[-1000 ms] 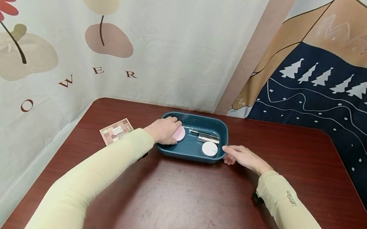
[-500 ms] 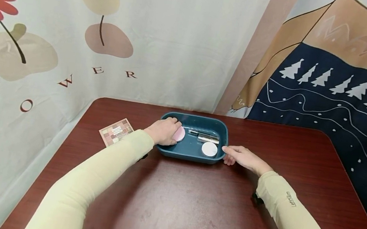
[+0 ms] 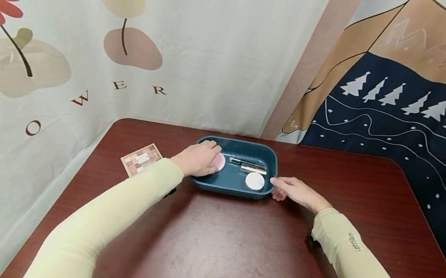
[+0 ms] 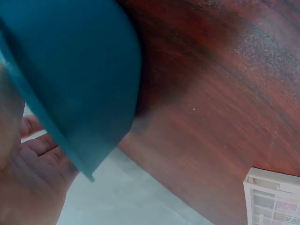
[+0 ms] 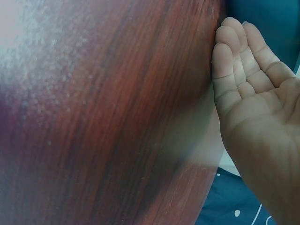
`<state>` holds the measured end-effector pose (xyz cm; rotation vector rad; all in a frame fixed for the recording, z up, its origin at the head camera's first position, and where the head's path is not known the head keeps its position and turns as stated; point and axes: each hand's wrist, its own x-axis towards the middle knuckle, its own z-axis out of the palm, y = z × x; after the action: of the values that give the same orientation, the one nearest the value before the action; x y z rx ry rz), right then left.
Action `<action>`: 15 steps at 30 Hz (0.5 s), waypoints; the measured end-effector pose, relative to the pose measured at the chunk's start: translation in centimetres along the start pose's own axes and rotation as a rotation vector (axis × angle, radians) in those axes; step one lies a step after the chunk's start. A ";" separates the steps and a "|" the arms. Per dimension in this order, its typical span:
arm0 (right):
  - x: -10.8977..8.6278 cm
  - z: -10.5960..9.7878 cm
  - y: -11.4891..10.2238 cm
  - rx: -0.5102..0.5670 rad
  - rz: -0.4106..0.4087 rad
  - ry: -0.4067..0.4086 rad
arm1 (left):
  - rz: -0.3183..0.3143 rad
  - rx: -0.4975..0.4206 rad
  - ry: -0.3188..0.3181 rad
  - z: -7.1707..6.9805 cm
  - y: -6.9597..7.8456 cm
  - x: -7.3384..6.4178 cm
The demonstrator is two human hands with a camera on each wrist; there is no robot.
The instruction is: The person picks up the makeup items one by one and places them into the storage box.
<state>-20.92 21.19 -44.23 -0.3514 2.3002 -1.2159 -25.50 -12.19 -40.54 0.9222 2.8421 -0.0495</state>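
In the head view, a dark teal plastic basin (image 3: 238, 190) sits near the table's far edge. My left hand (image 3: 200, 158) reaches over its left end, fingers and thumb spread around a pink round compact (image 3: 219, 162) inside. The palm covers part of the compact; in the left wrist view the basin's wall hides most of the fingers. At the right end, my right hand (image 3: 293, 190) holds the basin, thumb at the rim and bent fingers against the outer wall. A white round compact (image 3: 255, 181), a silver tube (image 3: 253, 168) and a dark slim pen (image 3: 237, 161) lie in the basin.
An eyeshadow palette (image 3: 142, 159) lies on the reddish-brown table (image 3: 227, 245), left of the basin and partly behind the left sleeve. Behind the table hang a pale flower-print curtain (image 3: 216, 55) and a navy tree-print cloth (image 3: 394, 126).
My left forearm has shifted slightly left and the left hand has eased slightly, still at the pink compact. The right hand and the basin stay where they were.
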 end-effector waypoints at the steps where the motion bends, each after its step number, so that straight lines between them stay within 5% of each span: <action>1: 0.0 0.0 0.0 0.000 0.001 0.001 | -0.001 -0.005 0.015 -0.2 -0.1 -0.1; 15: 0.0 0.0 0.0 0.008 0.000 -0.003 | -0.058 -0.117 0.167 -1.9 -2.6 -1.8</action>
<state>-20.96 21.21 -44.25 -0.3501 2.2918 -1.2238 -25.85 -15.22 -38.46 0.8574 2.9858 0.1937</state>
